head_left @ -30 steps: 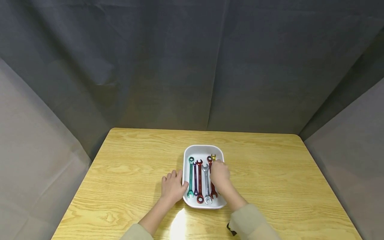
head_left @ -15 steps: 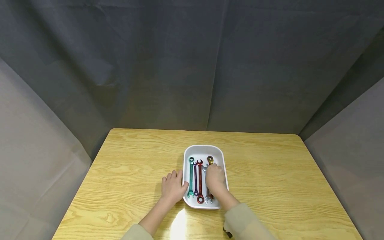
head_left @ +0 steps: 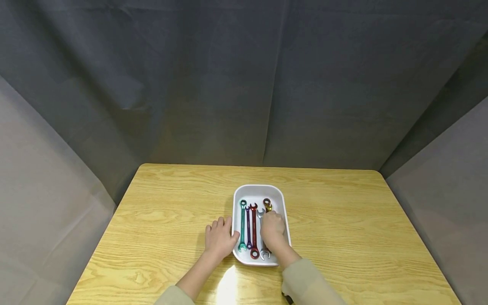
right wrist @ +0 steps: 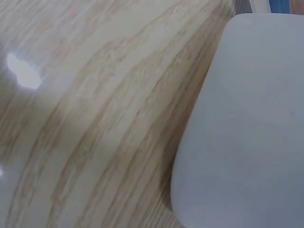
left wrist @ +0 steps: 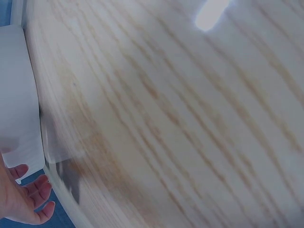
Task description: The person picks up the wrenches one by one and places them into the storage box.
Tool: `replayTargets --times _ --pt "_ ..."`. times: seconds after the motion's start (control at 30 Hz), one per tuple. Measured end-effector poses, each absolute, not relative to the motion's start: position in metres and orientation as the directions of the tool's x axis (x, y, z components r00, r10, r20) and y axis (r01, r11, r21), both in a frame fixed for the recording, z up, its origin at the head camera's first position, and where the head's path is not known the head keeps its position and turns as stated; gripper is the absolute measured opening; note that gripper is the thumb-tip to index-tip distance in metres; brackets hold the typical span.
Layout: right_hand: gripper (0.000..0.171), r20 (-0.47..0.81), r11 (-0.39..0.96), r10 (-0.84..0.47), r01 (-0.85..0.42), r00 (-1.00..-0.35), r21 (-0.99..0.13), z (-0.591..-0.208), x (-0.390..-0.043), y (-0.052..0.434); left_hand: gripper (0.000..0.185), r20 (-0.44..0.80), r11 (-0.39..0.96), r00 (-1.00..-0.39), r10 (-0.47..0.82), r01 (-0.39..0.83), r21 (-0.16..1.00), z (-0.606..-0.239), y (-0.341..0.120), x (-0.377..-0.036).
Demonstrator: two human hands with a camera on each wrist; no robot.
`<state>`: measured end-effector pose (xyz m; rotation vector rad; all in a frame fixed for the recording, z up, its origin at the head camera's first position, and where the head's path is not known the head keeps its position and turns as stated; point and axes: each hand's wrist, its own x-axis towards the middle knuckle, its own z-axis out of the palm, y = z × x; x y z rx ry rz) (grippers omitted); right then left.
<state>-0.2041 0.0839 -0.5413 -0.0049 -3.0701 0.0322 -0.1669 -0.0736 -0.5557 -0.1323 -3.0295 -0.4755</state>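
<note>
A white tray (head_left: 259, 187) sits near the front middle of the wooden table (head_left: 343, 220). In it lie a green wrench (head_left: 242, 224), a purple wrench (head_left: 248, 226), a red wrench (head_left: 253, 231) and a silver wrench (head_left: 260, 213), side by side. My right hand (head_left: 272, 230) is over the tray's right side, fingers curled down on a gold wrench (head_left: 268, 207) that lies by a dark red ring end (head_left: 267, 201). The hand hides most of both. My left hand (head_left: 219, 237) lies flat on the table against the tray's left wall. Its fingertips (left wrist: 26, 192) show in the left wrist view.
Dark cloth (head_left: 244, 84) hangs behind and beside the table. The right wrist view shows only the tray's white outer wall (right wrist: 247, 133) and the wood (right wrist: 95, 118). A bright light reflection (head_left: 228, 284) lies on the table's front edge between my forearms.
My right hand has moved left and toward me over the tray's right side. The gold wrench's tip has slid down beside the dark red ring. The left hand has stayed put.
</note>
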Motion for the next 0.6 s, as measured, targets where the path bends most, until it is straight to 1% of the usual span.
replayTargets --times 0.13,0.27,0.37,0.5,0.6 --pt "0.014 0.035 0.999 0.015 0.014 -0.999 -0.032 -0.5438 -0.2064 0.0842 0.042 0.079 0.948 -0.994 0.073 0.094 0.305 -0.5549 -0.0733 -0.1669" --pt "0.016 0.001 1.0 -0.001 -0.001 -1.0 -0.009 -0.5445 -0.2082 0.085 0.042 0.083 0.948 -0.994 0.074 0.096 0.305 -0.5536 -0.0733 -0.1664" --pt "0.017 -0.023 0.999 0.004 0.005 -1.0 -0.037 -0.5439 -0.2089 0.0858 0.042 0.082 0.948 -0.994 0.072 0.094 0.303 -0.5535 -0.0732 -0.1662" --pt "0.017 -0.03 0.997 0.022 0.024 -0.999 -0.069 -0.5422 -0.209 0.0859 0.044 0.079 0.947 -0.994 0.072 0.093 0.308 -0.5539 -0.0729 -0.1664" --pt "0.018 -0.018 0.998 0.029 0.03 -0.999 -0.052 -0.5425 -0.2088 0.0858 0.044 0.078 0.946 -0.994 0.072 0.093 0.31 -0.554 -0.0729 -0.1665"
